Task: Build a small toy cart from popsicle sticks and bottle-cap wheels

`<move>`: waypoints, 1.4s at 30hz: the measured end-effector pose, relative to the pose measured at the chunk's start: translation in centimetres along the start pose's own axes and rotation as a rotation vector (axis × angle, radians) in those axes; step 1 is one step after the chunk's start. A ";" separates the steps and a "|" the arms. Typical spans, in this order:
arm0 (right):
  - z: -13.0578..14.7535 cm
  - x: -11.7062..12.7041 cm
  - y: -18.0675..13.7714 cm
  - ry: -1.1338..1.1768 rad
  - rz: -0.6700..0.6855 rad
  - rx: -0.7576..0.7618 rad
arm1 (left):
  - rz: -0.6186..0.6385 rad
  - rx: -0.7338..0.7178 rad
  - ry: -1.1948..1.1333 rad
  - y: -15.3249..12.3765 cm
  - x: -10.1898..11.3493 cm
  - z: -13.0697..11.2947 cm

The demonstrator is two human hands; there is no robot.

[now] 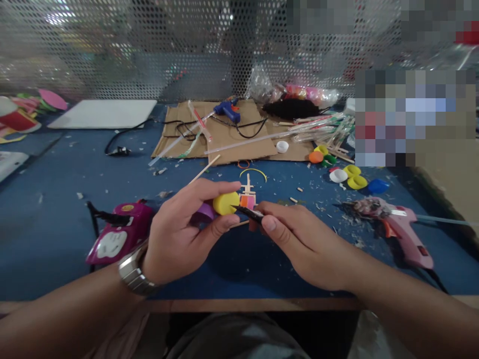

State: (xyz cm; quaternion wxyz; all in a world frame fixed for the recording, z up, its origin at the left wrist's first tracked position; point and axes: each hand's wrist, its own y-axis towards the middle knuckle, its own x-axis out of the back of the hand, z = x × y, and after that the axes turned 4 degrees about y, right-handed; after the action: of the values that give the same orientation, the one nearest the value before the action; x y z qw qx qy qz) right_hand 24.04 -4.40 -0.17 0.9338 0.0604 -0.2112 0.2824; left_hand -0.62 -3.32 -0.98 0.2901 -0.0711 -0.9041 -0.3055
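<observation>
Grip, left: yellow cap (225, 203) pinched between thumb and fingers of left hand (183, 232), over near centre of blue tabletop (67, 169). Grip, right: black cutter (251, 214) pinched between thumb and fingers of right hand (299, 239), with dark pointed tip set against right side of yellow cap.

Edges and clearance: wooden front edge (262, 304) nearest the wearer, crossed by both forearms; bare strip between front edge and hands. To left, magenta device (119, 232) near left wrist; beyond it, wide open stretch of tabletop as far as white panel (105, 113). Just beyond right fingertips, stick assembly (248, 197) with orange and pink faces; farther back, curved yellow strip (254, 172) and cardboard (239, 144) carrying blue glue gun (228, 110). To right, scrap-strewn space, then pink glue gun (404, 224), well apart from right hand; behind it, blue cap (378, 186). At rear, perforated screen (149, 50) as limit.

Hidden or unclear: purple piece (204, 213) partly behind left hand, full shape and contact with hand impossible to tell. Most of cutter handle inside right hand. Lower part of stick assembly covered. Depth of tip in yellow cap impossible to tell. Upper right masked by coarse blocks. White object (11, 162) cut off at left border.
</observation>
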 end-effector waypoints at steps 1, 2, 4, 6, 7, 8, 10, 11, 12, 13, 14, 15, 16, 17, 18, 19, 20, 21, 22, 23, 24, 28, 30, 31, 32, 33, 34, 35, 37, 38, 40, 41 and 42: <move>0.0 0.0 0.0 -0.008 -0.004 0.000 | -0.007 -0.011 -0.009 0.0 0.0 0.0; 0.0 0.0 0.0 -0.012 -0.006 -0.001 | -0.015 -0.021 -0.014 0.0 -0.1 0.1; 0.0 -0.1 0.1 -0.013 -0.007 -0.004 | -0.013 -0.031 -0.008 0.1 -0.1 0.2; 0.0 -0.1 0.1 -0.009 -0.008 -0.004 | -0.006 -0.029 0.012 0.1 0.0 0.2; 0.0 -0.1 0.1 -0.008 -0.007 -0.006 | -0.001 -0.025 0.022 0.0 0.0 0.2; 0.0 -0.1 0.1 -0.007 -0.009 -0.009 | 0.000 -0.022 0.030 0.0 0.0 0.3; 0.0 -0.1 0.1 -0.006 -0.009 -0.017 | 0.006 -0.014 0.045 0.0 0.1 0.3; 0.0 -0.1 0.1 -0.003 -0.008 -0.020 | 0.013 -0.008 0.050 0.0 0.1 0.3; 0.0 -0.1 0.1 -0.001 -0.006 -0.022 | 0.022 -0.003 0.053 0.0 0.1 0.3; 0.0 0.0 0.1 0.000 -0.003 -0.023 | 0.022 -0.006 0.053 0.0 0.1 0.3; 0.0 -0.1 0.1 -0.001 -0.002 -0.022 | 0.012 -0.019 0.051 0.0 0.1 0.3; 0.0 -0.1 0.1 -0.003 0.000 -0.023 | -0.006 -0.038 0.046 0.0 0.0 0.2; 0.0 -0.1 0.1 -0.007 -0.002 -0.022 | -0.021 -0.055 0.040 0.1 0.0 0.2; 0.0 -0.1 0.0 -0.011 -0.004 -0.021 | -0.030 -0.063 0.031 0.1 0.0 0.1; 0.0 -0.1 0.0 -0.013 -0.005 -0.020 | -0.033 -0.059 0.023 0.2 -0.1 0.1; 0.0 -0.1 0.0 -0.014 -0.008 -0.017 | -0.033 -0.054 0.017 0.2 -0.1 0.0; 0.0 -0.1 0.0 -0.015 -0.012 -0.014 | -0.026 -0.047 0.013 0.2 -0.1 0.0; 0.0 -0.1 0.0 -0.015 -0.016 -0.013 | -0.018 -0.045 0.012 0.2 -0.1 0.0; 0.0 -0.1 0.0 -0.015 -0.017 -0.013 | -0.014 -0.048 0.013 0.2 -0.1 0.0; -0.1 -0.1 0.0 -0.016 -0.019 -0.015 | -0.013 -0.052 0.019 0.3 -0.2 0.0; -0.1 -0.1 0.0 -0.018 -0.021 -0.015 | -0.014 -0.054 0.027 0.3 -0.2 0.0; -0.1 -0.1 0.0 -0.021 -0.030 -0.020 | -0.045 -0.058 0.063 0.4 -0.3 0.0; -0.1 -0.1 0.0 -0.016 -0.033 -0.023 | -0.026 -0.040 0.047 0.4 -0.3 -0.1; -0.1 -0.1 0.0 -0.012 -0.033 -0.025 | 0.001 -0.018 0.031 0.4 -0.2 -0.2; -0.1 -0.1 0.1 -0.007 -0.035 -0.027 | 0.032 0.003 0.016 0.4 -0.2 -0.2; 0.0 -0.1 0.1 -0.003 -0.030 -0.031 | 0.057 0.024 0.001 0.3 -0.2 -0.2; 0.0 -0.1 0.1 0.003 -0.028 -0.038 | 0.073 0.053 -0.017 0.3 -0.1 -0.2; 0.1 0.0 0.1 0.014 -0.023 -0.046 | 0.080 0.084 -0.038 0.2 -0.1 -0.2; 0.2 0.0 0.0 0.067 -0.017 -0.067 | 0.048 0.106 -0.073 0.2 0.0 -0.1; 0.2 -0.1 -0.1 0.124 -0.014 -0.083 | 0.025 0.103 -0.081 0.2 0.0 0.0; 0.2 -0.1 -0.1 0.304 0.015 -0.129 | -0.009 0.094 -0.072 0.2 0.1 0.1; 0.2 -0.2 -0.1 0.412 0.046 -0.152 | -0.023 0.098 -0.069 0.2 0.2 0.1; 0.1 -0.2 -0.1 0.519 0.076 -0.167 | -0.034 0.111 -0.082 0.2 0.3 0.2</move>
State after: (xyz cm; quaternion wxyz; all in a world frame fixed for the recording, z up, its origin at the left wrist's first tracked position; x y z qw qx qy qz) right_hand 23.93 -4.65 -0.12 0.9471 -0.0993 0.0104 0.3050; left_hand -0.86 -3.04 -0.81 0.2510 -0.0519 -0.9319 -0.2568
